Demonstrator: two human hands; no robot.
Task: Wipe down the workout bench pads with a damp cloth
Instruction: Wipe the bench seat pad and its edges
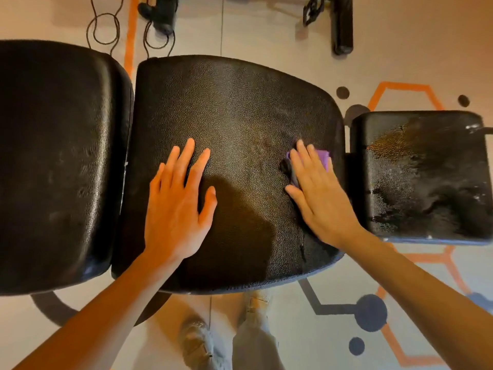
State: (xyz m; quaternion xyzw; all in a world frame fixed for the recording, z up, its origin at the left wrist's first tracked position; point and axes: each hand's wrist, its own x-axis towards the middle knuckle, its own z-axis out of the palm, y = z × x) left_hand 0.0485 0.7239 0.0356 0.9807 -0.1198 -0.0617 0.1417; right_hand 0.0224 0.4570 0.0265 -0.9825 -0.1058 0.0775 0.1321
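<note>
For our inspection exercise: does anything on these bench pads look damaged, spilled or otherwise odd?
Yes. The small right pad has pale scuffed or chipped spots along its edges and patchy wet streaks, likely from wiping. The middle pad, where the right hand presses the purple cloth, looks intact.

Beyond the fingertips we see a pale floor [280,44] with an orange stripe [131,36] running away from us. On both sides of this stripe thin dark cables [104,28] lie in loops. Further out, past the right hand, a black metal frame [341,25] stands on the floor. Under the right forearm the floor has orange hexagon lines [400,351] and dark blue dots [370,312]. Between the two forearms, close to us, we see light shoes [194,340] and pale trouser legs [253,340].
</note>
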